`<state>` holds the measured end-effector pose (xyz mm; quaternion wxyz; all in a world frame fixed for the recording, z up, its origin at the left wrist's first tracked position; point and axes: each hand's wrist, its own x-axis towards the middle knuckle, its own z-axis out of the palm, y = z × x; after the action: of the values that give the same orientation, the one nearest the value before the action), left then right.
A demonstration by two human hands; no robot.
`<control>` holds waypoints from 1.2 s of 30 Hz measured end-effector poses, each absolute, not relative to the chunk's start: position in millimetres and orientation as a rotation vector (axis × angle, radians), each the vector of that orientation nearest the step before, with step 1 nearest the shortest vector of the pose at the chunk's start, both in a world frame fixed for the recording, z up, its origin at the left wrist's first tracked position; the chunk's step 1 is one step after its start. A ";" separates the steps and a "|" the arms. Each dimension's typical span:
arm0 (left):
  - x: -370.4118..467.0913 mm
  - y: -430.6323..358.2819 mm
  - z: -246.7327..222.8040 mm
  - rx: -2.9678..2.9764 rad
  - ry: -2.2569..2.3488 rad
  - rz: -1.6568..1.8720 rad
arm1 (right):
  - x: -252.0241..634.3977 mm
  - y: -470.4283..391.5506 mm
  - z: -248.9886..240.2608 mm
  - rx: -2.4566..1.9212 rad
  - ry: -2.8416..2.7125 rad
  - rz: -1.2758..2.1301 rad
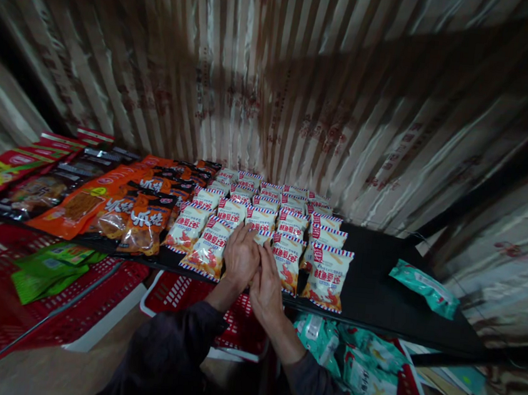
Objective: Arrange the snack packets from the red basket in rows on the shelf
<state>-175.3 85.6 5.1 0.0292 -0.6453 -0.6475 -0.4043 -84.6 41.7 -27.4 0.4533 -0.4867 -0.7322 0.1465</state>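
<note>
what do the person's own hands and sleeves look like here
The left hand and right hand are bare, with no gloves and no watch or bracelet showing. Both dark sleeves, with a faint purplish or navy tint in the dim light, stop short of the hands; more forearm shows on the right. No clear markings can be made out on the cloth.
</note>
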 end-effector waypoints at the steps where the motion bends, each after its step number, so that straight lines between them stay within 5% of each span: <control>1: -175.8 86.3 5.1 -1.983 -1.993 -1.256 | -84.6 43.8 -27.3 -1.198 -1.809 0.363; 36: -165.6 88.3 12.3 -1.947 -1.930 -1.173 | -50.5 35.1 -39.7 -1.548 -1.823 -0.135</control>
<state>-165.6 88.3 12.3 0.0798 -0.6509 -0.6452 -0.3920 -50.5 35.1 -39.7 0.3645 -0.6018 -0.7087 -0.0526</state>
